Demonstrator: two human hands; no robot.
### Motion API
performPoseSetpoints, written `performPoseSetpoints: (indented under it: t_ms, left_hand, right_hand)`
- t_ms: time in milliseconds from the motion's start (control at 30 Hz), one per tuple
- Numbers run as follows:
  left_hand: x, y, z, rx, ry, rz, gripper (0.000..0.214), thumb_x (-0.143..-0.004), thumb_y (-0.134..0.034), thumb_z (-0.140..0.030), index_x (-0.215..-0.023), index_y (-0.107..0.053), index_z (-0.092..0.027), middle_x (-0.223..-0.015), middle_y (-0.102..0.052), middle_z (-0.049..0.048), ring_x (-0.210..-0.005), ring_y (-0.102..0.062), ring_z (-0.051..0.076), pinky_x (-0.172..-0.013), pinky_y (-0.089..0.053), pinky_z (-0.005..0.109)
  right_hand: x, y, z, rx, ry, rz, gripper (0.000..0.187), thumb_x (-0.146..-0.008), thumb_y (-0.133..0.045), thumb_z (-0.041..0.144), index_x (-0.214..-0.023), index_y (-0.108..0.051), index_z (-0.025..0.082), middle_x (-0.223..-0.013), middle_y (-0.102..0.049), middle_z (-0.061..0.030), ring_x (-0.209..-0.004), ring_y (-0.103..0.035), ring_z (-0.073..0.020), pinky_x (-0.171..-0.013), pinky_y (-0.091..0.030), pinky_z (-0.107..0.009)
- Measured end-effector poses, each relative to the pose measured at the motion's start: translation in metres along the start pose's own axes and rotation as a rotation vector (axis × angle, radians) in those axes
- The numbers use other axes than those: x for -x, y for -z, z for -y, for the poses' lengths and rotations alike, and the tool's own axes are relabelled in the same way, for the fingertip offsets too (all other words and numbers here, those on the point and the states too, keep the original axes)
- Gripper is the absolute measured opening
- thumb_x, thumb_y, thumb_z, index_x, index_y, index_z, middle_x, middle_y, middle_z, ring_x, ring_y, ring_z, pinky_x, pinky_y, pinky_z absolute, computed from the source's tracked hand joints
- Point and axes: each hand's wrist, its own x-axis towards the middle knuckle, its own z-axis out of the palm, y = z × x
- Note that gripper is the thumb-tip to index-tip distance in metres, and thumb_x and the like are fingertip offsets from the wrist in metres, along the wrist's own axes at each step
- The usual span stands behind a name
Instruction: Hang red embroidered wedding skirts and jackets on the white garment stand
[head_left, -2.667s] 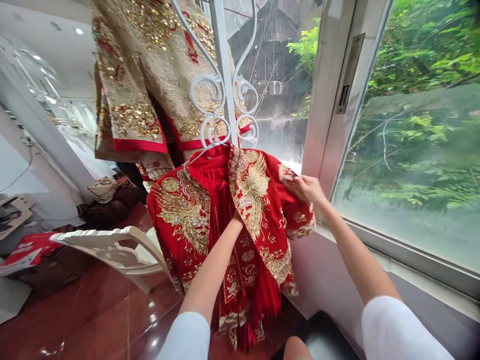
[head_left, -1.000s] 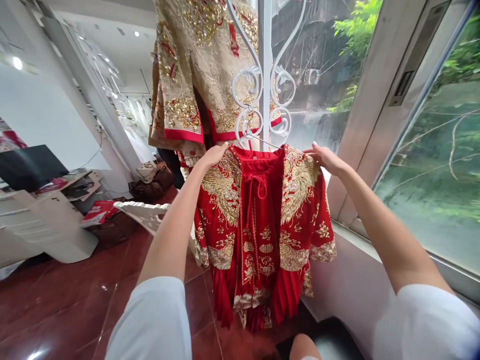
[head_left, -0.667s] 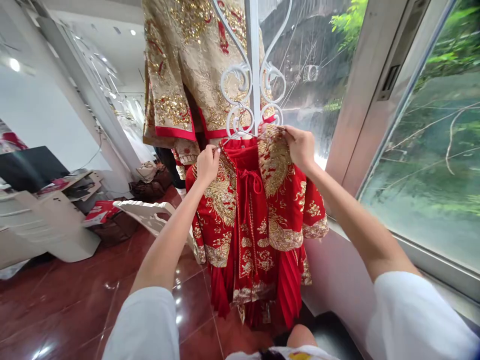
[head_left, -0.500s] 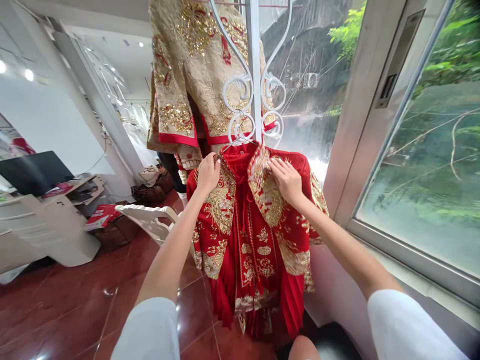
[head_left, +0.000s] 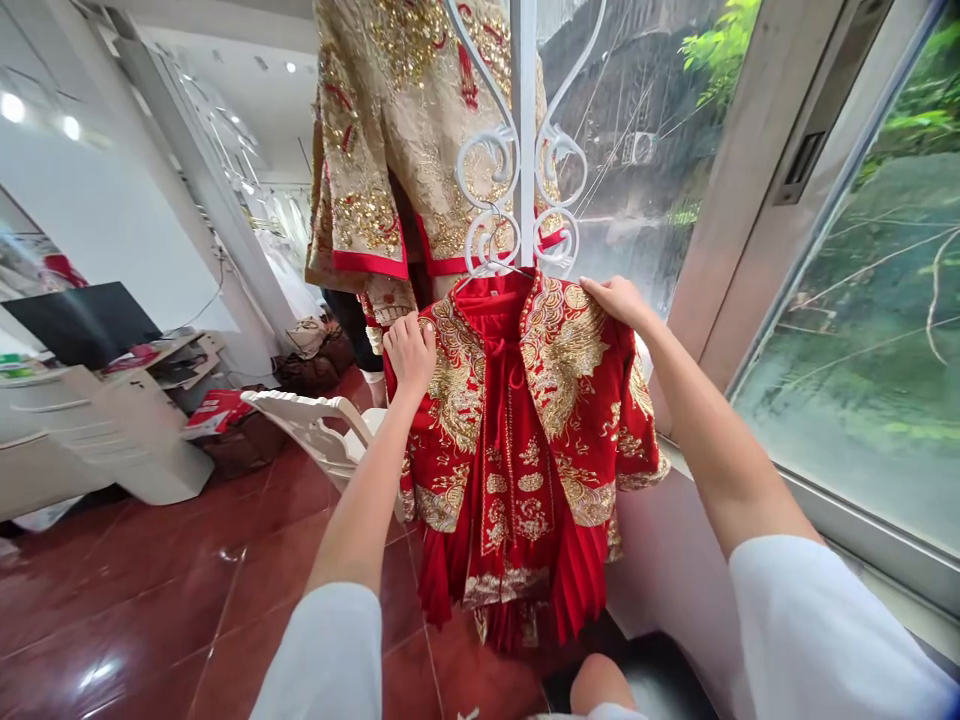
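A red jacket [head_left: 577, 400] with gold embroidery hangs open at the front on a thin wire hanger [head_left: 493, 240]. Beneath it shows a red embroidered inner garment [head_left: 514, 470] with a pleated red skirt [head_left: 581, 585]. My left hand [head_left: 412, 355] is closed on the jacket at the shoulder on the left side, fingers curled over the cloth. At the opposite shoulder, my right hand [head_left: 621, 300] pinches the jacket's upper edge, its fingertips partly hidden behind the fabric.
Behind hangs a beige and gold sequined garment [head_left: 442, 200], beside a white scrolled metal stand [head_left: 526, 140]. A cream chair [head_left: 322, 430] stands left of the jacket. Right is a framed window [head_left: 870, 370]; a desk with a monitor [head_left: 86, 330] is far left.
My right hand has moved from the front collar edge outward to the shoulder, and that front panel now lies flatter. The left hand stays near its shoulder. The view has shifted slightly.
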Motion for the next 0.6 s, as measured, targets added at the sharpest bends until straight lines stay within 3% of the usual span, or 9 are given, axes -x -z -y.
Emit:
performPoseSetpoints:
  t_ms: [67, 133, 200, 267, 333, 433, 500, 600]
  left_hand:
    - [0.007, 0.004, -0.004, 0.020, -0.014, 0.009, 0.047, -0.093, -0.025, -0.036, -0.127, -0.044, -0.010, -0.126, -0.049, 0.0216, -0.120, -0.042, 0.032, -0.101, -0.028, 0.045]
    - [0.018, 0.009, -0.008, 0.034, -0.012, -0.006, 0.051, -0.092, -0.028, -0.039, -0.133, -0.038, -0.010, -0.133, -0.043, 0.0224, -0.127, -0.036, 0.033, -0.104, -0.025, 0.048]
    - [0.038, 0.011, -0.016, 0.015, 0.015, -0.023, 0.061, -0.089, -0.034, -0.046, -0.139, -0.029, -0.010, -0.141, -0.033, 0.0236, -0.133, -0.027, 0.035, -0.106, -0.020, 0.052]
    - [0.068, 0.006, -0.027, -0.024, 0.025, 0.021, 0.072, -0.084, -0.044, -0.053, -0.140, -0.027, -0.011, -0.145, -0.027, 0.0245, -0.135, -0.022, 0.037, -0.106, -0.018, 0.056]
    - [0.100, -0.005, -0.039, -0.047, -0.010, 0.142, 0.068, -0.081, -0.050, -0.052, -0.135, -0.036, -0.014, -0.142, -0.034, 0.0239, -0.132, -0.028, 0.038, -0.105, -0.021, 0.057]
    - [0.133, -0.020, -0.044, -0.076, -0.020, 0.187, 0.047, -0.088, -0.044, -0.039, -0.128, -0.045, -0.015, -0.134, -0.044, 0.0223, -0.126, -0.039, 0.034, -0.102, -0.029, 0.051]
    - [0.144, -0.022, -0.037, -0.087, -0.002, 0.141, 0.043, -0.089, -0.041, -0.037, -0.123, -0.048, -0.012, -0.127, -0.048, 0.0229, -0.120, -0.045, 0.033, -0.098, -0.035, 0.047]
    - [0.155, -0.012, -0.019, -0.080, 0.002, 0.124, 0.037, -0.090, -0.040, -0.036, -0.113, -0.053, -0.010, -0.113, -0.057, 0.0193, -0.107, -0.051, 0.029, -0.091, -0.042, 0.041]
  right_hand:
    - [-0.002, -0.001, 0.002, -0.006, -0.066, -0.032, 0.048, -0.083, -0.046, 0.054, -0.053, -0.052, 0.017, -0.043, -0.040, -0.0022, -0.051, -0.043, -0.0159, -0.056, -0.036, -0.031]
    - [0.015, -0.011, 0.010, -0.002, -0.061, -0.197, 0.046, -0.087, -0.038, 0.049, -0.065, -0.059, 0.015, -0.055, -0.052, -0.0072, -0.061, -0.050, -0.0191, -0.064, -0.041, -0.035]
    - [0.048, -0.032, 0.023, 0.018, -0.012, -0.427, 0.046, -0.091, -0.030, 0.044, -0.093, -0.063, 0.012, -0.086, -0.062, -0.0153, -0.085, -0.055, -0.0242, -0.079, -0.042, -0.042]
    - [0.093, -0.061, 0.037, 0.095, 0.025, -0.588, 0.052, -0.088, -0.036, 0.047, -0.125, -0.049, 0.012, -0.126, -0.049, -0.0208, -0.117, -0.042, -0.0305, -0.094, -0.033, -0.051]
    - [0.137, -0.092, 0.048, 0.189, 0.020, -0.555, 0.069, -0.082, -0.046, 0.051, -0.138, -0.033, 0.013, -0.144, -0.028, -0.0223, -0.132, -0.023, -0.0357, -0.099, -0.025, -0.059]
    - [0.186, -0.125, 0.052, 0.259, 0.032, -0.402, 0.073, -0.080, -0.048, 0.045, -0.143, -0.024, 0.015, -0.148, -0.018, -0.0229, -0.136, -0.014, -0.0383, -0.097, -0.022, -0.064]
    - [0.205, -0.133, 0.049, 0.261, -0.004, -0.381, 0.068, -0.082, -0.046, 0.040, -0.142, -0.026, 0.015, -0.148, -0.020, -0.0226, -0.135, -0.018, -0.0379, -0.097, -0.024, -0.063]
    - [0.220, -0.133, 0.045, 0.231, -0.008, -0.365, 0.049, -0.085, -0.038, 0.027, -0.134, -0.039, 0.018, -0.138, -0.039, -0.0191, -0.124, -0.038, -0.0333, -0.097, -0.029, -0.054]
